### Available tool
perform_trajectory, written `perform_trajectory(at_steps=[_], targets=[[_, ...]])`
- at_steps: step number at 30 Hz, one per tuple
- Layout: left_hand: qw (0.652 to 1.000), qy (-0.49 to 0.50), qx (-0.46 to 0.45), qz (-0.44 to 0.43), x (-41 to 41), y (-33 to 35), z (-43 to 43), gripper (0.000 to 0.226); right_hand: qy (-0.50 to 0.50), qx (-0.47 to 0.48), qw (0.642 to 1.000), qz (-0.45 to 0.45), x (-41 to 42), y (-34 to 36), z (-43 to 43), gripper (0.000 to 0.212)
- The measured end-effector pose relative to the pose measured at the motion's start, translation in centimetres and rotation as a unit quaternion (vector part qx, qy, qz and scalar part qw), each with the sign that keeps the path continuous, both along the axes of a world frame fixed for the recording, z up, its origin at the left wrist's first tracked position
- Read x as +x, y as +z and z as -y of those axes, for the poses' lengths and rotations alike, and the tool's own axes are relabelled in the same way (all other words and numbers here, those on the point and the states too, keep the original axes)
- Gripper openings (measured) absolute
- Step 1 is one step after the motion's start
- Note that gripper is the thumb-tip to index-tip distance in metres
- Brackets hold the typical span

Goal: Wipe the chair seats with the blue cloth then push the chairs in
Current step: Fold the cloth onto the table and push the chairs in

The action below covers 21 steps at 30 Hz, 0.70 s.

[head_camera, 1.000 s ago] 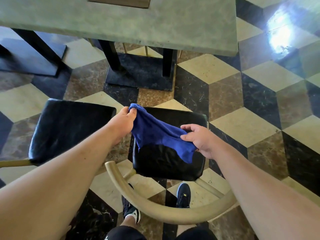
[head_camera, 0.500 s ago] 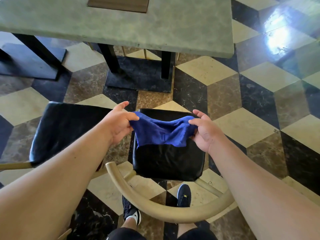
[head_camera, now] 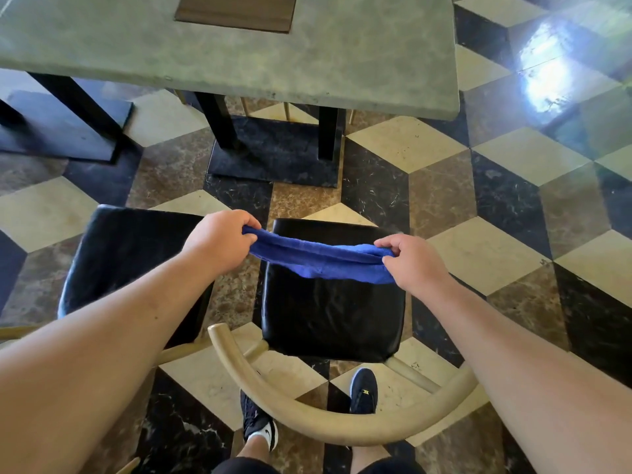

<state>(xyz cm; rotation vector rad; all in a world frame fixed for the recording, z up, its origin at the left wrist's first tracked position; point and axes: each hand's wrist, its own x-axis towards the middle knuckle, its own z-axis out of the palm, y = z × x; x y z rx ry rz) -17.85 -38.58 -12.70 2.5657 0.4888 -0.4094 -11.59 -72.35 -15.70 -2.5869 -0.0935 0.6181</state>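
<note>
I hold the blue cloth [head_camera: 318,260] stretched in the air between both hands, above the far half of a black padded chair seat [head_camera: 331,313]. My left hand [head_camera: 219,242] pinches its left end and my right hand [head_camera: 412,261] pinches its right end. That chair has a curved pale wooden backrest [head_camera: 328,424] close to my legs. A second black seat [head_camera: 126,265] stands to the left, partly hidden by my left forearm. Both chairs stand pulled out from the green table [head_camera: 307,59].
The table rests on black legs with a flat black base [head_camera: 273,159]. A second black base [head_camera: 58,128] lies at the far left. The floor is a shiny cube-pattern tile with glare at the upper right. My two shoes [head_camera: 364,391] stand just behind the backrest.
My hands have moved apart and pulled the cloth from a loose hanging bunch into a taut folded band. My right hand shifted right along the seat's edge.
</note>
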Motion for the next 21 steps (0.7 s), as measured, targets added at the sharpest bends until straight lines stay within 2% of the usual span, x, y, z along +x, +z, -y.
perform_trajectory(at_steps=[3,7,11,13,15,17,19,21], targets=[[1.000,0.003,0.023,0.004,0.1,0.5,0.3,0.015,0.044,-0.052,0.998,0.016,-0.1,0.2,-0.1,0.028],[0.999,0.000,0.041,0.013,0.0,0.6,0.3,0.011,0.041,-0.064,0.996,0.046,-0.1,0.5,-0.1,0.016],[0.997,-0.028,0.073,0.007,-0.2,0.6,0.1,0.011,0.032,-0.035,0.997,0.058,-0.3,0.5,-0.1,0.011],[0.996,-0.037,0.084,0.016,-0.3,0.6,0.1,0.012,0.017,-0.012,0.999,0.029,-0.4,0.6,-0.4,0.008],[0.996,-0.025,0.083,0.007,-0.3,0.8,0.4,0.017,-0.023,0.026,0.999,-0.010,-0.3,0.6,-0.9,0.013],[0.998,-0.002,0.059,-0.017,-0.1,1.2,1.0,0.019,-0.097,0.117,0.986,-0.063,-0.3,0.6,-1.6,0.016],[0.999,0.016,0.007,-0.037,0.2,1.8,1.9,0.020,-0.181,0.215,0.951,-0.130,-0.6,0.8,-2.8,0.016],[0.997,0.028,-0.053,-0.057,0.4,2.4,3.0,0.024,-0.224,0.263,0.922,-0.173,-1.1,1.1,-4.2,0.015]])
